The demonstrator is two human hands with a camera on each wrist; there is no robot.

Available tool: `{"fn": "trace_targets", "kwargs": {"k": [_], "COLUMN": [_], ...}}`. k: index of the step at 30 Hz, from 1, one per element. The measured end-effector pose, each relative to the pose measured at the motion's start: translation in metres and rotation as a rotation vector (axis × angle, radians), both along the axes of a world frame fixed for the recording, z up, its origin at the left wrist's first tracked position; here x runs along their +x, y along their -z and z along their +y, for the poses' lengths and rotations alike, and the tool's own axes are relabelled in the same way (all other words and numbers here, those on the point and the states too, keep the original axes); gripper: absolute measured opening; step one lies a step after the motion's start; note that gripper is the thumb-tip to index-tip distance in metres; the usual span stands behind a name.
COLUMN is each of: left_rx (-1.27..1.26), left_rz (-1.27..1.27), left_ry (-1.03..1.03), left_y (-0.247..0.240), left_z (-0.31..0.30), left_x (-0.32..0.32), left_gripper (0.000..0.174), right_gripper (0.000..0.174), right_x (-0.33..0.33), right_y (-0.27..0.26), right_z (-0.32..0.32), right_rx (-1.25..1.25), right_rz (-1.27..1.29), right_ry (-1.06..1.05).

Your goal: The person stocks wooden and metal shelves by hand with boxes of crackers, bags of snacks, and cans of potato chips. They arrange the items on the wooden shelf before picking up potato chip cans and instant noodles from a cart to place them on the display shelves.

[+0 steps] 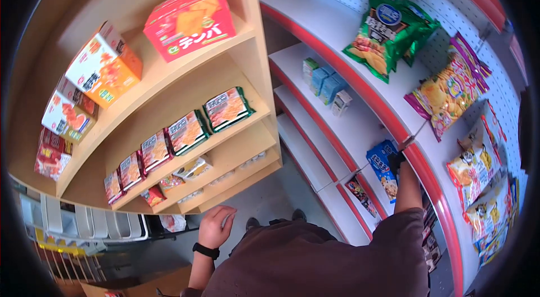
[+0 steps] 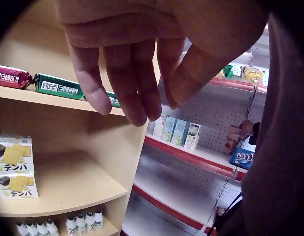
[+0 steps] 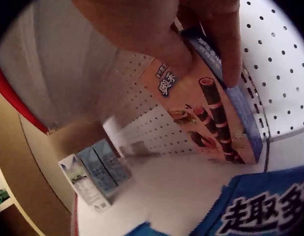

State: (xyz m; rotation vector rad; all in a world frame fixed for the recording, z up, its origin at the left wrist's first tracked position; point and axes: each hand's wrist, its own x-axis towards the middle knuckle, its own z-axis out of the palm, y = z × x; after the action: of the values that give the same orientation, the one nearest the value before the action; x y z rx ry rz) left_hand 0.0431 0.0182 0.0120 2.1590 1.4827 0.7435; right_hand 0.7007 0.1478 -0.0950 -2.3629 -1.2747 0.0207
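My right hand [image 3: 166, 29] reaches into a white shelf with a red edge and pinches the top of a wafer-roll box [image 3: 206, 113] between thumb and fingers. The box is salmon-pink with a blue side and dark rolls pictured on it; it leans over the shelf in the right wrist view. Close by it lies a blue snack bag [image 3: 270, 206], also visible next to my right forearm [image 1: 408, 190] in the head view, where the upper shelf hides the hand. My left hand [image 1: 216, 226] hangs free beside the wooden shelves, its fingers loosely bent and holding nothing.
Small drink cartons [image 1: 329, 83] stand further along the same shelf. Above it, green chip bags [image 1: 388, 32] and other snack bags lie on the top shelf [image 1: 304, 10]. On the left, wooden shelves [image 1: 239, 44] carry biscuit boxes and packets. Grey bins [image 1: 101, 221] stand below.
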Motion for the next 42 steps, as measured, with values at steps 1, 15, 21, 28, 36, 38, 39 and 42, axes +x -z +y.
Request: {"fn": "trace_targets", "kwargs": {"k": [1,15,21,28,36,38,39,42], "left_rx": [-0.004,0.003,0.014,0.011,-0.016,-0.039,-0.04,-0.072], "left_rz": [0.0,0.012,-0.004,-0.023,-0.041,-0.046,-0.029,-0.043], "left_ry": [-0.002,0.035,0.037,0.05,0.131,0.172,0.203,0.295], "left_y": [0.001,0.001,0.001,0.006,0.005,0.007,0.011,0.017], "left_z": [0.001,0.006,0.008,0.016,0.037,0.043,0.048,0.06], "left_x": [-0.001,-0.019,-0.03,-0.043,-0.041,-0.037,-0.036,-0.028], "left_gripper": [0.01,0.011,0.011,0.01,0.01,0.01,0.011,0.011], "right_gripper": [0.047,0.048,0.04,0.042,0.066,0.067,0.065,0.065], "right_x": [-0.009,-0.117,-0.128,-0.123,-0.165,-0.186,-0.201,-0.242], "right_y": [0.001,-0.029,-0.037,-0.029,-0.056,-0.053,-0.043,0.005], "right_z": [-0.003,0.011,0.016,0.016,-0.024,-0.049,-0.064,-0.12], "right_rx": [0.041,0.255,0.29,0.274,0.317,0.393,0.425,0.346], "right_rz": [0.0,-0.057,-0.112,-0.086,-0.04,-0.067,-0.039,0.094], "right_ry": [-0.036,-0.294,-0.279,-0.246,-0.174,-0.137,-0.109,-0.139]}}
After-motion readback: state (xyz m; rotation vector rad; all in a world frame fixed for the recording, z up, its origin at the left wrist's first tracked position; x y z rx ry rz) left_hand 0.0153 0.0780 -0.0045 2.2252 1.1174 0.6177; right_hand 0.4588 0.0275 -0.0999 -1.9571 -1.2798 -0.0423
